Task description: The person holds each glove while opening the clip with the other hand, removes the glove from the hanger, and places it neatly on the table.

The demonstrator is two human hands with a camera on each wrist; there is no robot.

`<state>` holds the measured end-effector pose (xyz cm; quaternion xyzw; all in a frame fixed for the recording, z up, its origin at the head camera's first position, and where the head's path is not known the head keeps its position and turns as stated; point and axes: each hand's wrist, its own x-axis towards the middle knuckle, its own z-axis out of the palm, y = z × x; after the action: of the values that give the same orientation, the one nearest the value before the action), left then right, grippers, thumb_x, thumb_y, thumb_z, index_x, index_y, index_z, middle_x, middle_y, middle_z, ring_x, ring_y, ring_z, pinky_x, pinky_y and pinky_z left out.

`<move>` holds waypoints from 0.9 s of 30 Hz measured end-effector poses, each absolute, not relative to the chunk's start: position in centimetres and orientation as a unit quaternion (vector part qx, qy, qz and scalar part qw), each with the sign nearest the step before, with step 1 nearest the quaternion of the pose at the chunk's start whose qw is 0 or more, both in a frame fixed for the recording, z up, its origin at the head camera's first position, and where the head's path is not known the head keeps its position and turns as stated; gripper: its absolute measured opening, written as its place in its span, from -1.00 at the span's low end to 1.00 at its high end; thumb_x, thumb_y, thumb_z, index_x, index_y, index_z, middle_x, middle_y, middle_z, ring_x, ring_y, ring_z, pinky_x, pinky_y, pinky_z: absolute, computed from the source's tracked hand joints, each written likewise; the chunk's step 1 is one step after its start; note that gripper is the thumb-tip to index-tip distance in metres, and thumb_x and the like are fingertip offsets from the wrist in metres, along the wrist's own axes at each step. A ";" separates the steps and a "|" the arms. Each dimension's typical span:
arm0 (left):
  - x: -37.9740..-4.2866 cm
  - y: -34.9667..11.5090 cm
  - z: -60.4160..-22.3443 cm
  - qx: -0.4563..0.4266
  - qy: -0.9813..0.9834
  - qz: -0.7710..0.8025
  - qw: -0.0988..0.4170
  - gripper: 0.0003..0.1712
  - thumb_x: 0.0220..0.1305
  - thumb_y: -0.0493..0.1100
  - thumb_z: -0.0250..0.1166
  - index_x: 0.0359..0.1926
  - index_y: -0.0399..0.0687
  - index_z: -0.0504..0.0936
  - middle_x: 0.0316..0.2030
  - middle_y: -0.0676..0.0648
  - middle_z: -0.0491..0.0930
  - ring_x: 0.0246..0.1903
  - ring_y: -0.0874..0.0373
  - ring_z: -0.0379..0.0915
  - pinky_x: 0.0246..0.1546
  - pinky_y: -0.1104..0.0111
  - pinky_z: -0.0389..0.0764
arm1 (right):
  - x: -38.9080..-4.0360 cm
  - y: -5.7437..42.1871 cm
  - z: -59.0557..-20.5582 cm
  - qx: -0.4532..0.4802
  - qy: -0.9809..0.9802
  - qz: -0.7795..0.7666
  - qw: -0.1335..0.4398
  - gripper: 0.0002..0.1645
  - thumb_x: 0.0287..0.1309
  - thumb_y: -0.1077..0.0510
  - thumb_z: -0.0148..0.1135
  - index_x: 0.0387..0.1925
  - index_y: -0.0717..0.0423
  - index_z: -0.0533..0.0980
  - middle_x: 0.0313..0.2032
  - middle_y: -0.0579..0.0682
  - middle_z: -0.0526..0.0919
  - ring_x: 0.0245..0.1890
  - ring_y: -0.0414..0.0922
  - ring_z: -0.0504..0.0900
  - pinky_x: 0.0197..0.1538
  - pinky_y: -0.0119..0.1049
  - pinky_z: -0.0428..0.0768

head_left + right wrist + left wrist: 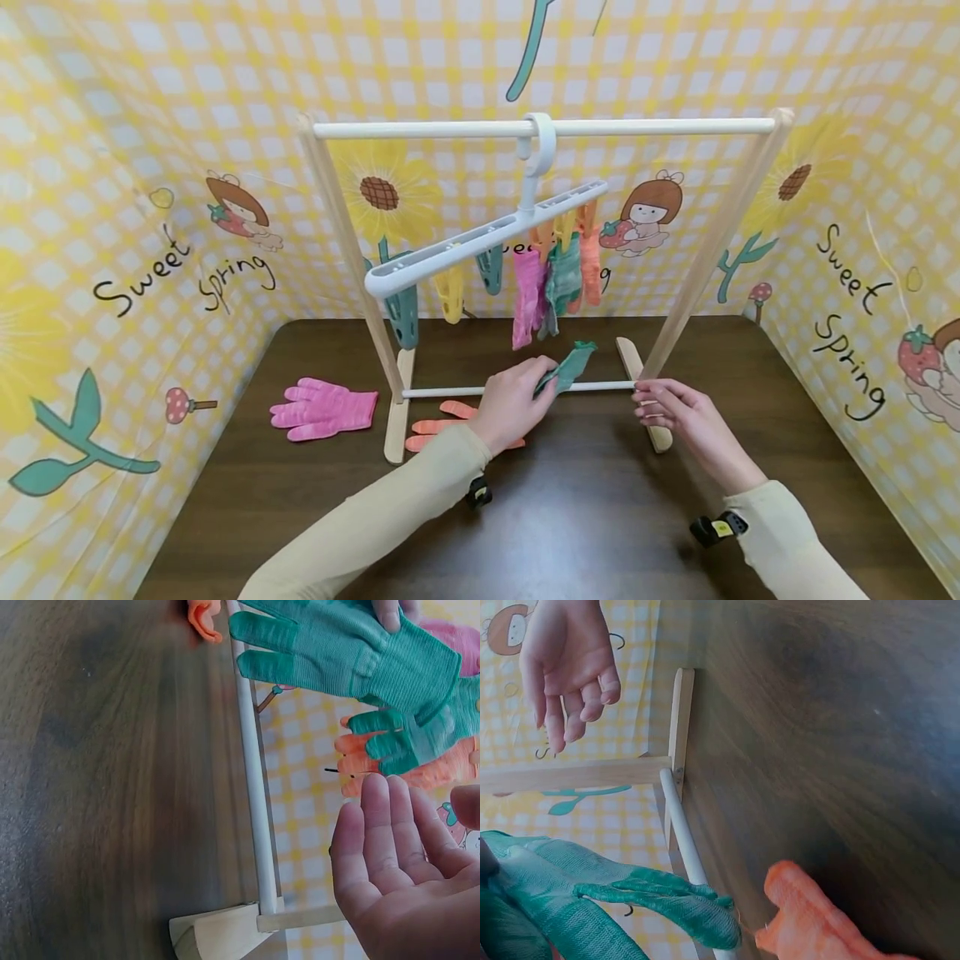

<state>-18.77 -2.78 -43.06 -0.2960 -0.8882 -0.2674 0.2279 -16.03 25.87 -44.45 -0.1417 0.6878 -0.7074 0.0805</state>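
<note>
My left hand (517, 400) pinches a green glove (574, 365) near its cuff, in front of the rack's lower bar. In the right wrist view this glove (337, 649) hangs with its fingers toward the table. My right hand (686, 417) holds nothing; its palm faces up and its fingers are loosely extended beside the right post. Above, a grey hanger (465, 258) hangs askew from the top bar. Pegs at its far end hold a pink glove (527, 292), another green glove (564, 279) and an orange glove (591, 262).
Bare pegs, including a yellow peg (450, 296), dangle from the hanger's near half. On the brown table (570, 517) lie a pink glove (326, 408) and an orange glove (431, 427), partly behind my left arm. The rack's wooden posts (693, 242) stand on flat feet.
</note>
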 end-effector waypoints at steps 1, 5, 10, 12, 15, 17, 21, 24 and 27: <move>-18.8 -2.6 -43.1 -0.295 -0.890 -0.262 0.228 -0.85 0.31 -0.06 0.10 -0.14 0.11 0.52 -0.34 0.19 0.53 -0.45 0.29 0.48 -0.47 0.36 0.53 | -16.0 25.9 -44.5 -0.142 0.688 -0.707 0.081 -0.60 0.40 0.14 -0.09 0.06 0.38 0.40 -0.15 -0.01 0.64 -0.19 -0.11 0.66 -0.08 -0.16 0.58; -19.1 -1.7 -43.0 -0.291 -0.896 -0.242 0.234 -0.86 0.30 -0.07 0.12 -0.16 0.11 0.54 -0.38 0.17 0.53 -0.43 0.27 0.51 -0.48 0.35 0.53 | -16.1 26.0 -44.8 -0.145 0.690 -0.704 0.082 -0.61 0.40 0.14 -0.09 0.06 0.37 0.40 -0.14 -0.01 0.64 -0.19 -0.11 0.65 -0.08 -0.15 0.58; -19.4 -0.4 -43.0 -0.292 -0.902 -0.192 0.251 -0.89 0.26 -0.10 0.15 -0.21 0.09 0.54 -0.46 0.14 0.53 -0.47 0.23 0.52 -0.54 0.32 0.51 | -16.0 26.4 -45.1 -0.138 0.687 -0.708 0.087 -0.62 0.41 0.11 -0.12 0.03 0.31 0.43 -0.14 -0.03 0.65 -0.19 -0.12 0.66 -0.09 -0.16 0.58; -19.4 0.2 -43.2 -0.293 -0.906 -0.170 0.254 -0.92 0.24 -0.11 0.16 -0.24 0.08 0.53 -0.50 0.13 0.52 -0.51 0.20 0.51 -0.58 0.31 0.49 | -16.0 26.6 -45.1 -0.136 0.676 -0.718 0.098 -0.59 0.43 0.11 -0.15 0.06 0.38 0.39 -0.13 -0.03 0.65 -0.18 -0.12 0.65 -0.08 -0.18 0.58; -19.4 1.0 -43.7 -0.292 -0.911 -0.149 0.252 -0.95 0.21 -0.11 0.18 -0.29 0.07 0.50 -0.55 0.12 0.50 -0.56 0.19 0.48 -0.64 0.32 0.45 | -16.0 26.8 -45.1 -0.132 0.654 -0.736 0.116 -0.52 0.44 0.12 -0.18 0.11 0.49 0.30 -0.12 -0.03 0.64 -0.16 -0.12 0.64 -0.06 -0.19 0.57; -19.3 1.4 -44.0 -0.293 -0.913 -0.144 0.246 -0.94 0.21 -0.11 0.19 -0.32 0.06 0.49 -0.57 0.12 0.50 -0.59 0.19 0.47 -0.67 0.33 0.42 | -16.0 26.9 -45.1 -0.129 0.643 -0.745 0.124 -0.50 0.45 0.13 -0.20 0.13 0.53 0.25 -0.11 -0.02 0.63 -0.15 -0.11 0.64 -0.05 -0.19 0.57; -18.9 2.4 -44.6 -0.297 -0.916 -0.136 0.234 -0.92 0.22 -0.09 0.19 -0.34 0.05 0.47 -0.58 0.12 0.50 -0.63 0.20 0.47 -0.72 0.35 0.38 | -16.0 27.1 -45.3 -0.119 0.640 -0.748 0.126 -0.49 0.45 0.12 -0.21 0.14 0.52 0.25 -0.10 -0.01 0.62 -0.14 -0.11 0.63 -0.04 -0.19 0.56; -18.5 3.1 -45.1 -0.305 -0.917 -0.124 0.226 -0.91 0.22 -0.08 0.18 -0.34 0.05 0.45 -0.57 0.14 0.50 -0.66 0.20 0.46 -0.76 0.35 0.33 | -15.9 27.3 -45.4 -0.116 0.641 -0.748 0.127 -0.50 0.46 0.11 -0.23 0.15 0.49 0.26 -0.10 -0.01 0.62 -0.14 -0.11 0.63 -0.04 -0.20 0.56; -18.0 3.8 -45.6 -0.315 -0.918 -0.109 0.217 -0.89 0.20 -0.07 0.19 -0.36 0.06 0.43 -0.57 0.14 0.49 -0.69 0.18 0.44 -0.80 0.35 0.28 | -15.8 27.4 -45.5 -0.106 0.644 -0.748 0.121 -0.53 0.46 0.11 -0.24 0.13 0.43 0.32 -0.11 -0.01 0.63 -0.15 -0.10 0.63 -0.05 -0.20 0.57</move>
<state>-17.98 3.84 -45.65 -0.3145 -0.9177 -0.1093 0.2166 -15.79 27.44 -45.49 -0.1058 0.6443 -0.7477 0.1209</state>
